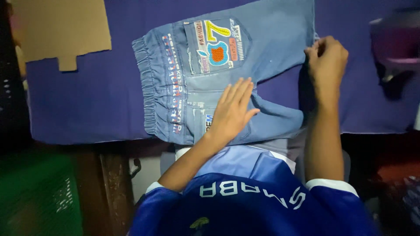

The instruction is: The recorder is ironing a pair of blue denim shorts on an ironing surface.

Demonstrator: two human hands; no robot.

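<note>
A small pair of blue denim shorts (pixel 262 48) lies spread on a purple cloth-covered table (pixel 87 100), with an elastic waistband at the left and a patched back pocket with coloured badges (pixel 216 46). My left hand (pixel 232 109) rests flat on the near leg of the shorts, fingers spread. My right hand (pixel 326 57) pinches the hem edge of the far leg at the right side.
A piece of brown cardboard (pixel 61 26) lies at the table's far left. A dark purple object (pixel 396 43) sits at the right edge. A green crate (pixel 39 196) stands on the floor at the lower left. The table's near edge runs just under the shorts.
</note>
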